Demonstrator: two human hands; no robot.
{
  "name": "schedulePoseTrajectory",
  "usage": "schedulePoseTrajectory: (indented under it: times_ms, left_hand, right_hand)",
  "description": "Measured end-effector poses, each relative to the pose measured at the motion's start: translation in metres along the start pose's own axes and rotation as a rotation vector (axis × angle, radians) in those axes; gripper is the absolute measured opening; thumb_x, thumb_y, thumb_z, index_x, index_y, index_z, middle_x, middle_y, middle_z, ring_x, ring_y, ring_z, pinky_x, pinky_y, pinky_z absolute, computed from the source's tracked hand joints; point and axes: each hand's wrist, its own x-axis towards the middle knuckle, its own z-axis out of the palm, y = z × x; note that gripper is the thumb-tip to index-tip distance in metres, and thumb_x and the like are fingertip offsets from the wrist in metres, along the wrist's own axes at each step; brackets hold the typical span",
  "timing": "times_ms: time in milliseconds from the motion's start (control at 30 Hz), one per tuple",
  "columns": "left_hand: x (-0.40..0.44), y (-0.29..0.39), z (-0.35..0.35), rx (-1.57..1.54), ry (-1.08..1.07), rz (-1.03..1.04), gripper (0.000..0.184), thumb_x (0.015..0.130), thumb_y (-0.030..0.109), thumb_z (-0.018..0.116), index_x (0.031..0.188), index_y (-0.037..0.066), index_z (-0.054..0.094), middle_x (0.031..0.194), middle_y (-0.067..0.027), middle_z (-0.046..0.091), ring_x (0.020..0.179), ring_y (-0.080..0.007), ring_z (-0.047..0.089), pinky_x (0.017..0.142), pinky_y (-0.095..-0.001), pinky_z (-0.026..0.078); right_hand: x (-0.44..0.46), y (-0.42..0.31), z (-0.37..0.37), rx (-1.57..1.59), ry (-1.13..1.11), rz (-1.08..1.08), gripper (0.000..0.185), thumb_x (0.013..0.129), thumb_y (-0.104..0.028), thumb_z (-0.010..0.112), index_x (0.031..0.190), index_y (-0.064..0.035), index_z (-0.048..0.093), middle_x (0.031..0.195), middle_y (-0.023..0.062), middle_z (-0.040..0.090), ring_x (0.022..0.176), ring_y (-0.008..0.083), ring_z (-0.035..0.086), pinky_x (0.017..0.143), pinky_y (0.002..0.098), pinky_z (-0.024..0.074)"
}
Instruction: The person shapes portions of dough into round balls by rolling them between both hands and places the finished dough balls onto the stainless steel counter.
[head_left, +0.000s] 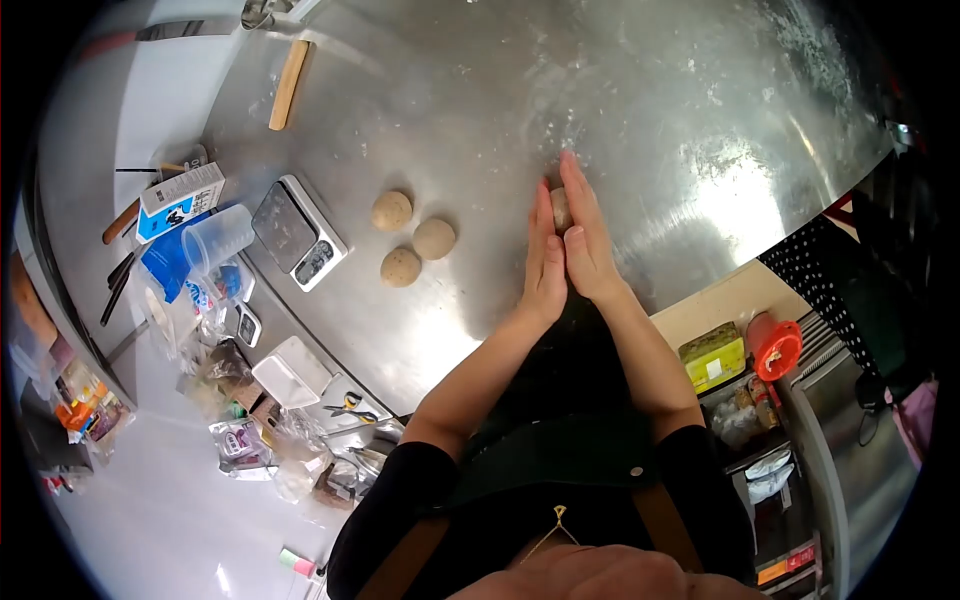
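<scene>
A dough ball (561,208) sits on the steel table between my two hands. My left hand (545,260) lies along one side of it and my right hand (590,235) along the other, both with fingers held straight and close together, palms turned inward. The thumbs nearly meet on the near side of the dough. To the left, three round dough balls rest on the table in a loose triangle: an upper one (391,210), a right one (434,239) and a lower one (400,267).
A digital scale (298,233) stands left of the dough balls, a wooden stick (289,85) at the upper left. Beyond the table's left edge are a clear measuring cup (218,240), a carton (181,202), a white tray (291,371) and bags. A red container (776,347) is at right.
</scene>
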Motion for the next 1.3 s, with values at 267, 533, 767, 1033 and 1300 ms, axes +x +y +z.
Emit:
schedulePoseTrajectory:
  times_ms: [267, 533, 767, 1033, 1300]
  left_hand:
    - [0.018, 0.001, -0.011, 0.095, -0.135, 0.051, 0.062, 0.104, 0.04, 0.026, 0.151, 0.0, 0.029, 0.159, -0.0166, 0.024, 0.146, -0.0299, 0.025, 0.117, -0.0409, 0.023]
    - [0.006, 0.007, -0.015, -0.008, -0.043, -0.024, 0.06, 0.104, 0.04, 0.027, 0.15, 0.001, 0.031, 0.157, -0.0167, 0.027, 0.145, -0.0312, 0.026, 0.118, -0.0413, 0.021]
    - [0.026, 0.01, -0.025, 0.245, -0.244, 0.023, 0.063, 0.103, 0.043, 0.029, 0.147, -0.001, 0.036, 0.153, -0.0189, 0.034, 0.142, -0.0344, 0.03, 0.118, -0.0431, 0.021]
    - [0.017, 0.004, -0.007, 0.044, -0.167, -0.066, 0.077, 0.101, 0.055, 0.027, 0.154, 0.0, 0.017, 0.159, -0.0164, 0.022, 0.147, -0.0299, 0.021, 0.12, -0.0415, 0.017]
    - [0.015, 0.017, 0.002, -0.209, -0.036, -0.117, 0.074, 0.102, 0.053, 0.022, 0.153, -0.001, 0.02, 0.158, -0.0165, 0.024, 0.144, -0.0287, 0.028, 0.118, -0.0403, 0.022]
  right_hand:
    - [-0.015, -0.007, 0.019, -0.01, 0.183, 0.007, 0.083, 0.1, -0.053, 0.033, 0.151, 0.01, 0.013, 0.159, 0.0277, 0.014, 0.147, 0.0404, 0.019, 0.118, 0.0447, 0.0167]
    - [-0.009, -0.007, 0.004, -0.114, 0.096, -0.021, 0.083, 0.099, -0.053, 0.036, 0.153, 0.0066, 0.012, 0.159, 0.0265, 0.015, 0.148, 0.0422, 0.016, 0.119, 0.0468, 0.0153]
    - [-0.026, -0.019, 0.021, -0.109, 0.124, -0.018, 0.085, 0.099, -0.053, 0.036, 0.152, 0.0087, 0.011, 0.159, 0.0292, 0.012, 0.147, 0.0452, 0.013, 0.119, 0.0501, 0.013]
    - [-0.017, -0.006, 0.004, -0.068, 0.217, -0.037, 0.08, 0.099, -0.05, 0.032, 0.15, 0.0097, 0.019, 0.158, 0.0271, 0.019, 0.147, 0.0419, 0.019, 0.119, 0.0458, 0.0144]
    - [-0.012, -0.012, 0.001, -0.002, 0.225, 0.005, 0.078, 0.1, -0.049, 0.032, 0.15, 0.0106, 0.019, 0.157, 0.0268, 0.021, 0.147, 0.0407, 0.021, 0.119, 0.0453, 0.0157]
